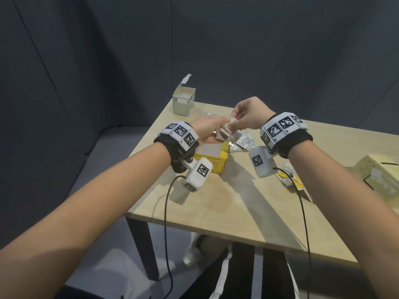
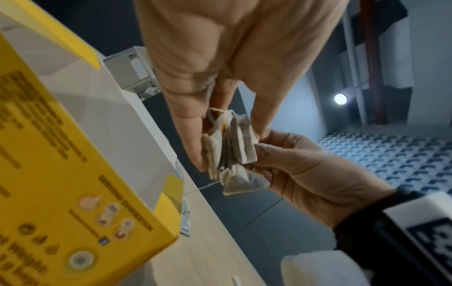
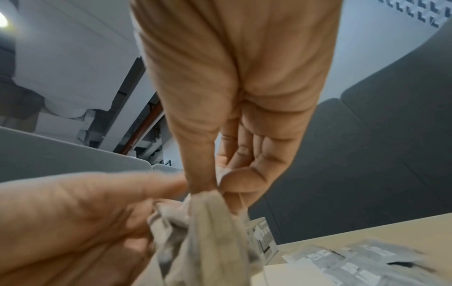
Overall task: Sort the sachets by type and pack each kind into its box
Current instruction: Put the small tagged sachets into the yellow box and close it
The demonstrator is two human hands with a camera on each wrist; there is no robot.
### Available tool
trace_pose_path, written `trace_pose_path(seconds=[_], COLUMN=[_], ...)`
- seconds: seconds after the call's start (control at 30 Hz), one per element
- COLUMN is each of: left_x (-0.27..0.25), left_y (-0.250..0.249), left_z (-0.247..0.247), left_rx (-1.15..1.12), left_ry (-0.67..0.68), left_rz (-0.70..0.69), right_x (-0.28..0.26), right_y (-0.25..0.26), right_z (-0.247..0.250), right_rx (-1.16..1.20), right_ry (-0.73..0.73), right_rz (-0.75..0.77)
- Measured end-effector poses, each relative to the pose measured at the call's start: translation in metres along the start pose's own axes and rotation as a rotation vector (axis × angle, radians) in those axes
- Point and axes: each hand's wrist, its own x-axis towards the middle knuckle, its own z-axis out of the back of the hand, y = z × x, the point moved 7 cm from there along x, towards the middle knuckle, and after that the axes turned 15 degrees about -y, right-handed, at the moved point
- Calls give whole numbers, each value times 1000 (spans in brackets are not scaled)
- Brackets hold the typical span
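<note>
Both hands meet above the open yellow box (image 1: 216, 157), holding one bunch of several pale paper tea bags (image 1: 224, 132). My left hand (image 1: 217, 131) grips the bunch between thumb and fingers, seen close in the left wrist view as the left hand (image 2: 228, 151) round the tea bags (image 2: 234, 174). My right hand (image 1: 233, 124) pinches the top of the same bunch; the right wrist view shows the right hand (image 3: 217, 185) pinching the tea bags (image 3: 208, 232). Silver foil sachets (image 1: 244, 143) lie on the table behind the yellow box.
An open grey box (image 1: 183, 102) stands at the table's far left corner. More tea bags (image 1: 291, 178) lie loose at the right, beside a pale box (image 1: 380, 175) at the right edge. The wooden table (image 1: 216, 201) has bare surface in front. Cables hang from both wrists.
</note>
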Motion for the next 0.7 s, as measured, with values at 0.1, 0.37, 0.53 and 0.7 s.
trace_pose_path(seconds=[0.1,0.37,0.53,0.7], left_x=[0,1,5,11], left_y=[-5,-9,-7,-6], left_z=[3,6,11,22], left_rx=[83,34,71,164], left_ry=[-33,-72,-110,-176], left_rz=[-80,-111,-98,-139], right_x=[-4,-40,-44,-31], right_y=[-1,-25,-46,-42], right_z=[-2,-37,-43,-6], right_rx=[69,273,198,-140], right_ry=[54,500,590,336], right_rz=[-18,-146,-160,27])
